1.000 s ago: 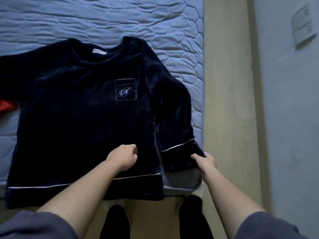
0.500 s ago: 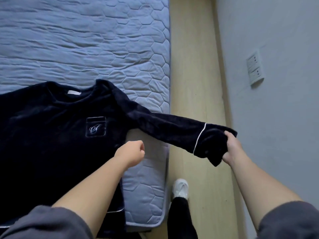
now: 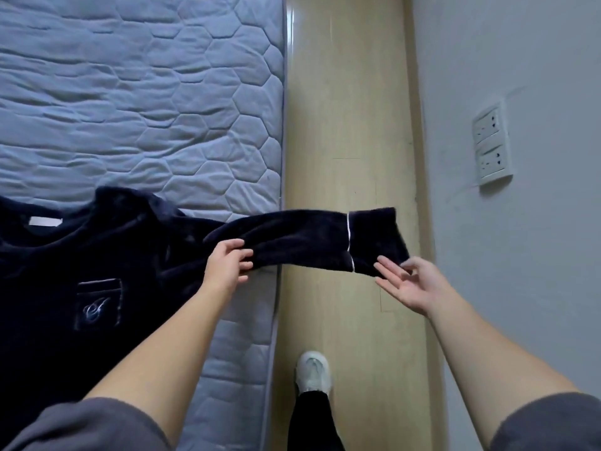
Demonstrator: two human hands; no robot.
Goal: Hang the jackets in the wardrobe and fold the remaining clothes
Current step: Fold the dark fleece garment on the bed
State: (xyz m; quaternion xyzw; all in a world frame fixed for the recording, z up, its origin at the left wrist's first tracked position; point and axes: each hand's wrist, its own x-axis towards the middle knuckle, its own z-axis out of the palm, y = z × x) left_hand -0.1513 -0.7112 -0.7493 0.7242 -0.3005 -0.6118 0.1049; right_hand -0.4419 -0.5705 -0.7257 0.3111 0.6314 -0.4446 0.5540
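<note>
Out past the mattress (image 3: 162, 109) edge, we've got the sleeve (image 3: 292, 236) of the navy top (image 3: 65, 255) drawn out level over the floor (image 3: 341, 125), while the body of the top lies flat on the bed, chest pocket up. Our left hand (image 3: 227, 265) pinches the sleeve mid-arm, thumb on top and fingers curled beneath, right above the mattress edge, and we'd say that's to anchor it taut. Our right hand (image 3: 409, 284) is spread flat, palm up, gripping nothing, fingertips at the lower corner of the cuff (image 3: 374, 236); whether they touch, we can't tell. Looks like we're straightening the sleeve before folding it across the chest. It's tight on the right: the wall (image 3: 520, 92) stands near the cuff, only a strip of floor between, our shoe (image 3: 313, 369) planted in it. The room to move lies leftward, over the top.
</note>
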